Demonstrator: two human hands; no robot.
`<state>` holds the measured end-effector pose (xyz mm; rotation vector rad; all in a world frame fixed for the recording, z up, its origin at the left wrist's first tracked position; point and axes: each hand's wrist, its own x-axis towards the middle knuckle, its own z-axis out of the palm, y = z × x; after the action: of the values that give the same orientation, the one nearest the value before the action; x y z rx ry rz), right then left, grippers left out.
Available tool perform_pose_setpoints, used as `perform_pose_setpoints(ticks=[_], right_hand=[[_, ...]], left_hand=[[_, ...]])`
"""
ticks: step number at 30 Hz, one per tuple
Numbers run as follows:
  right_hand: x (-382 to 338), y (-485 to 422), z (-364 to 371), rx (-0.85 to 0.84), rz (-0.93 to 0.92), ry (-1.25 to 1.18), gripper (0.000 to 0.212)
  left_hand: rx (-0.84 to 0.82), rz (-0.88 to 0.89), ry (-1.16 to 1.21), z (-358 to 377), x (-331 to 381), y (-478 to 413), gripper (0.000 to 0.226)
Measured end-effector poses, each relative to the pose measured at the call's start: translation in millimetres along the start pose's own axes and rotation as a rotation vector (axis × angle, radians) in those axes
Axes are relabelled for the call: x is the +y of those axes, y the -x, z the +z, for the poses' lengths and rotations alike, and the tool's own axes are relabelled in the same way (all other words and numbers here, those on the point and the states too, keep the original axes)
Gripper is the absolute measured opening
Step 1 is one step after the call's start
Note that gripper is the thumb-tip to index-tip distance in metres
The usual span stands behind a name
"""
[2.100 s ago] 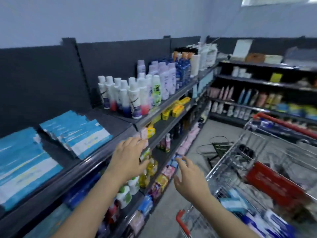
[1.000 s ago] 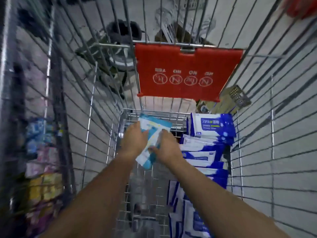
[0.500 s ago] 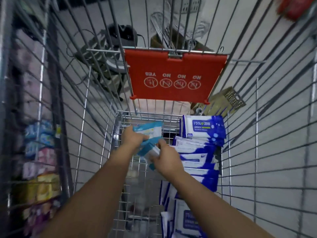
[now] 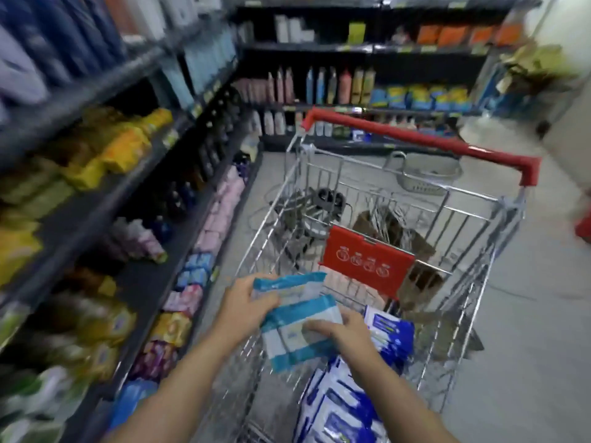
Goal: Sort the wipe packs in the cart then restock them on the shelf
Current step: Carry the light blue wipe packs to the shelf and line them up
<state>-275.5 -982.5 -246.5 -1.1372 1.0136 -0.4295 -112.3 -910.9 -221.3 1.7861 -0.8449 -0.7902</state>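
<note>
Gripping upper teal wipe pack (image 4: 287, 287) with left hand (image 4: 246, 302), lower teal pack (image 4: 297, 345) with right hand (image 4: 335, 330), both over the left side of the cart (image 4: 467, 270), dark-blue packs (image 4: 388, 334) lying inside at right; probably starting restock, next needing a carry left to the shelf (image 4: 96, 94).

Two bare hands were recorded: the left hand (image 4: 247, 310) and the right hand (image 4: 340, 334). The left forearm (image 4: 179, 388) and right forearm (image 4: 396, 401) were noted uncovered to the lower frame edge. Finer detail of the fingers (image 4: 315, 326) was obscured by blur.
</note>
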Motion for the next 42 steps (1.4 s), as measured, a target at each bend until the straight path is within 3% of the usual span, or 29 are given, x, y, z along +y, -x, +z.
perform_pose_setpoints(ticks=[3, 5, 7, 12, 16, 20, 25, 28, 34, 37, 39, 42], right_hand=[[-30.1, 43.1, 43.6, -0.204, -0.023, 0.017, 0.016], [-46.4, 64.1, 80.9, -0.352, -0.017, 0.058, 0.036], [-63.4, 84.9, 127.3, -0.499, -0.035, 0.146, 0.042], [-98.3, 147.9, 263.7, -0.745, -0.131, 0.276, 0.038], [-107.7, 200.4, 363.7, -0.927, -0.187, 0.333, 0.012], [-106.2, 245.2, 443.9, -1.101, -0.234, 0.330, 0.021], [-103.2, 275.3, 518.3, -1.189, -0.305, 0.353, 0.033], [-99.3, 285.0, 549.1, -1.248, -0.265, 0.338, 0.032], [-95.3, 285.9, 585.4, -1.310, -0.258, 0.421, 0.035], [-99.2, 284.3, 596.1, -1.300, -0.216, 0.416, 0.035], [-102.1, 279.5, 605.1, -1.261, -0.297, 0.434, 0.036], [-109.0, 276.5, 616.4, -1.249, -0.404, 0.412, 0.047]], left_hand=[[0.131, 0.050, 0.047, -65.9, 36.5, 61.9, 0.017], [0.236, 0.095, 0.033, -113.0, 54.8, 104.5, 0.015], [0.347, 0.093, 0.045, -162.6, 65.9, 148.6, 0.015], [0.664, 0.047, -0.002, -286.2, 63.6, 258.5, 0.025], [0.851, -0.001, -0.013, -369.1, 46.8, 336.7, 0.024], [0.989, -0.119, -0.111, -440.0, 23.8, 402.4, 0.027], [1.009, -0.231, -0.074, -509.4, -3.8, 466.9, 0.033], [0.989, -0.313, -0.262, -530.2, -17.0, 490.1, 0.033], [0.916, -0.396, -0.467, -528.0, -18.9, 500.2, 0.040], [0.881, -0.488, -0.468, -522.3, -14.0, 504.4, 0.057], [0.862, -0.559, -0.450, -520.7, -11.9, 505.4, 0.071], [0.911, -0.577, -0.442, -523.5, -13.3, 502.2, 0.073]])
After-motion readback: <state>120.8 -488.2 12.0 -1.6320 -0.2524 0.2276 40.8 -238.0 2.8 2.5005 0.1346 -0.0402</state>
